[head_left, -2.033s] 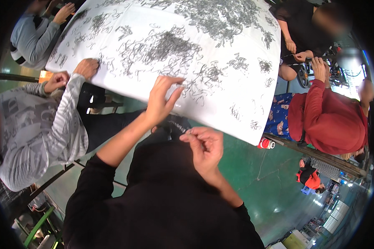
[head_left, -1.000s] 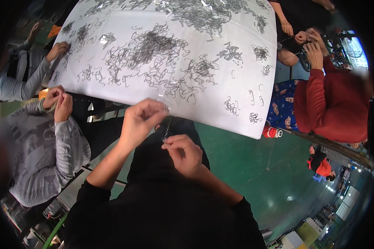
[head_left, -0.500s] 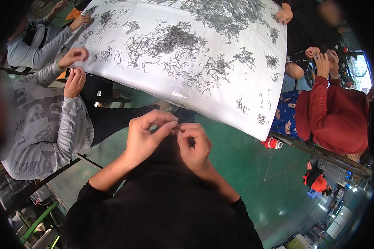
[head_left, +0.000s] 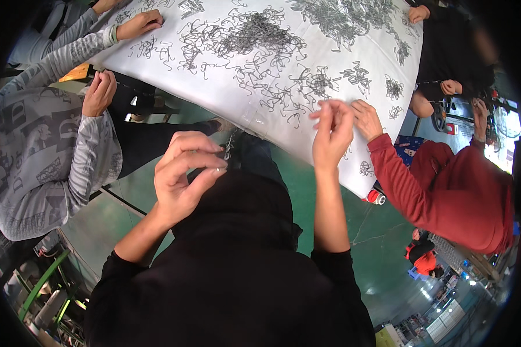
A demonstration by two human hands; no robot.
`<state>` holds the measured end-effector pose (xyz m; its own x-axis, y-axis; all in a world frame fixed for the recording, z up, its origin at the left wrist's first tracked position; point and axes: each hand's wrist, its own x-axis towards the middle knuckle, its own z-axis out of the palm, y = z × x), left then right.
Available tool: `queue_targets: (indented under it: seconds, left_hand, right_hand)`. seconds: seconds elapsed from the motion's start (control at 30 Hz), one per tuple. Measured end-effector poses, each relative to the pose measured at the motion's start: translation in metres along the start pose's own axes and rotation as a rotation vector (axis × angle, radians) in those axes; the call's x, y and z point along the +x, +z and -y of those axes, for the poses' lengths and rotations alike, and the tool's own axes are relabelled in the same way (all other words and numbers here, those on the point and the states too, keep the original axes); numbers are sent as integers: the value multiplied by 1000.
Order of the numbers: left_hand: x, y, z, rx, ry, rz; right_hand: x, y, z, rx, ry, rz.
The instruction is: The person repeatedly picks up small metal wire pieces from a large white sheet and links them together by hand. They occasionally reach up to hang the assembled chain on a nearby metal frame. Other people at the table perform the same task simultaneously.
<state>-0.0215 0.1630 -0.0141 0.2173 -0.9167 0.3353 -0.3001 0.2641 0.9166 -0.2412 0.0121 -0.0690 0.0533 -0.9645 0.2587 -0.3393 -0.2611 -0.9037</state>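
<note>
My left hand [head_left: 182, 173] is raised in front of my body, thumb and fingers pinched on a thin, pale metal chain [head_left: 230, 144] of small links. How far the chain runs into the hand is hidden. My right hand [head_left: 334, 136] is up over the near edge of the white-covered table [head_left: 214, 104], its fingers loosely bent and apart, with nothing visible in them. Just beyond its fingertips lie curved dark wire hooks [head_left: 312, 87], loose and tangled. A larger heap of the same wire hooks [head_left: 260, 34] spreads farther back.
Straighter metal pieces [head_left: 341, 20] lie piled at the far side. A person in grey [head_left: 58, 150] works at my left. At my right a person in red [head_left: 446, 191] has a hand [head_left: 367, 120] on the table beside mine. A red-and-white container [head_left: 376, 198] stands below the table corner.
My hands have parted: the right moved forward and right to the table, while the left stayed pinched and shifted slightly left. The red-sleeved person's hand has come onto the table.
</note>
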Motion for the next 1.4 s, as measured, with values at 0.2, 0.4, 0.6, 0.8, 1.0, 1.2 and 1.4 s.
queue_targets:
  seconds: [0.2, 0.4, 0.6, 0.8, 1.0, 1.2, 1.4]
  left_hand:
    - [12, 9, 0, -2, -18, -42]
    - [19, 21, 1, -17, -68, -68]
    - [20, 31, 3, -45, -112, -102]
    - [15, 30, 3, -30, -125, -120]
    - [5, 26, 1, -5, -95, -95]
    - [-4, 22, 1, 13, -79, -89]
    - [-13, 21, 1, 7, -82, -103]
  right_hand:
    - [110, 27, -73, -129, 117, 92]
    - [183, 59, -131, -571, 189, 385]
    - [206, 87, -139, -742, 198, 500]
    - [207, 98, -138, -886, 79, 585]
    - [199, 96, -146, -833, 27, 514]
    - [195, 101, -149, -908, -127, 435]
    - [155, 77, -99, -132, 255, 281]
